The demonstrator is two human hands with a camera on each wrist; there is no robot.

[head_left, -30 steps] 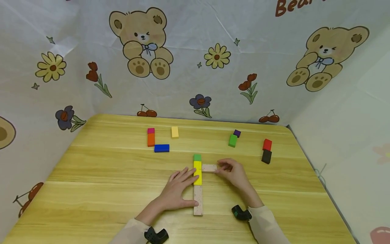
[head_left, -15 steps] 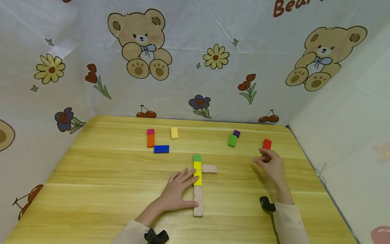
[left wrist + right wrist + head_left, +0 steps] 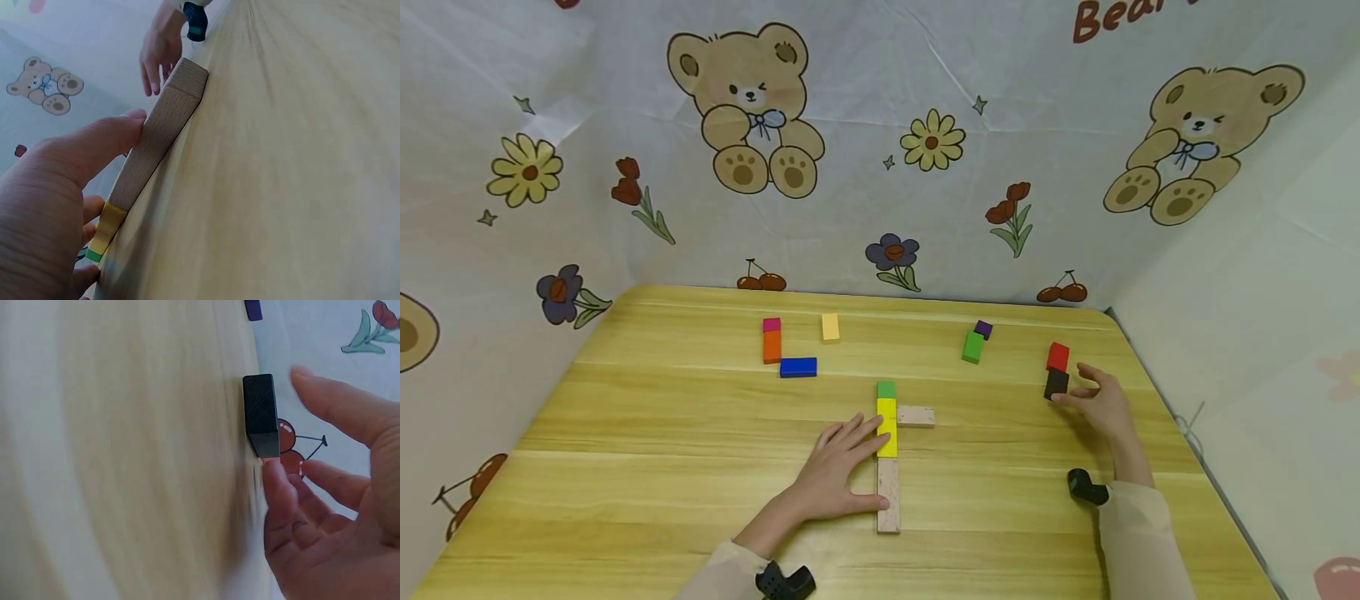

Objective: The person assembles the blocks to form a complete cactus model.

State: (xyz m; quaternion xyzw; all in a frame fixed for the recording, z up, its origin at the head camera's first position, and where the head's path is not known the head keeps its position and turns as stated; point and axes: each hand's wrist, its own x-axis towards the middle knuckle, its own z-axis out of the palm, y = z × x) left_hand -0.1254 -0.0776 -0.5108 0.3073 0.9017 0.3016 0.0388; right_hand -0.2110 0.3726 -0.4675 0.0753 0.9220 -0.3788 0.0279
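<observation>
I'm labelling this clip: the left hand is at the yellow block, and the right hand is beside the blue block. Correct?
One colour is wrong: the head view shows the right hand beside the black block. The rest stands.

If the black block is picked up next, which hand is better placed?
The right hand, most likely: it is open close beside the black block. The left hand is farther off, at the yellow block and the long wooden block.

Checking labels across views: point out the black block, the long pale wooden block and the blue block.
Black block [image 3: 260,411]: right wrist view, on its larger visible face.
Long pale wooden block [image 3: 154,142]: left wrist view, on its long face.
Blue block [image 3: 798,367]: head view, on its top.
</observation>
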